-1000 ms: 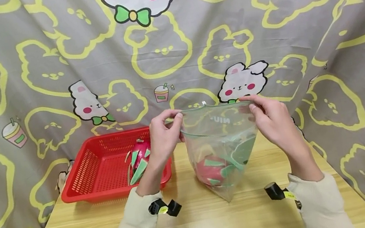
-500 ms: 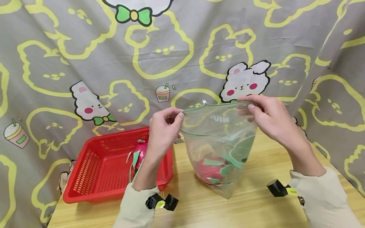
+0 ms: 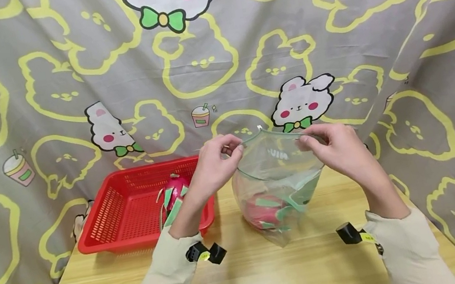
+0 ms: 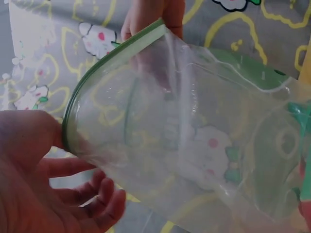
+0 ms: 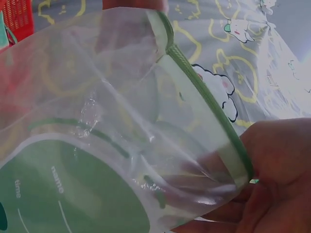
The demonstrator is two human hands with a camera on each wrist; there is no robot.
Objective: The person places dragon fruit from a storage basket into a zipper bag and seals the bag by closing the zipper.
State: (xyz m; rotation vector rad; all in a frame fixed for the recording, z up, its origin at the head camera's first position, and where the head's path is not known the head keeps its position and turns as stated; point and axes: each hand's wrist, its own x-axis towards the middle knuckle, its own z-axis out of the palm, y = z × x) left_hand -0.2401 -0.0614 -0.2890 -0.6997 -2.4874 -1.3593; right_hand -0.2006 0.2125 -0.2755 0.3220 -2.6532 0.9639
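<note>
A clear zip bag (image 3: 281, 185) with a green-edged mouth hangs between the two hands over the table. My left hand (image 3: 218, 166) pinches the left end of its mouth, and my right hand (image 3: 340, 149) pinches the right end. The mouth gapes between them. Inside, near the bottom, lies a red dragon fruit (image 3: 265, 213) with green scales, seen through the plastic. In the left wrist view, the lower fingers (image 4: 92, 194) of the left hand are loosely bent beside the bag. The right wrist view shows a green printed label (image 5: 73, 189) on the bag reading "name" and "time".
A red plastic basket (image 3: 136, 241) stands at the left on the wooden table (image 3: 250, 282). In it lies another dragon fruit (image 3: 176, 187), partly hidden by the left forearm. A patterned curtain (image 3: 217, 79) hangs behind the table and along both sides.
The hands have come closer together, the left one moving right. The bag's mouth has bowed wider, and its sides bulge more. The dragon fruit inside stays at the bottom.
</note>
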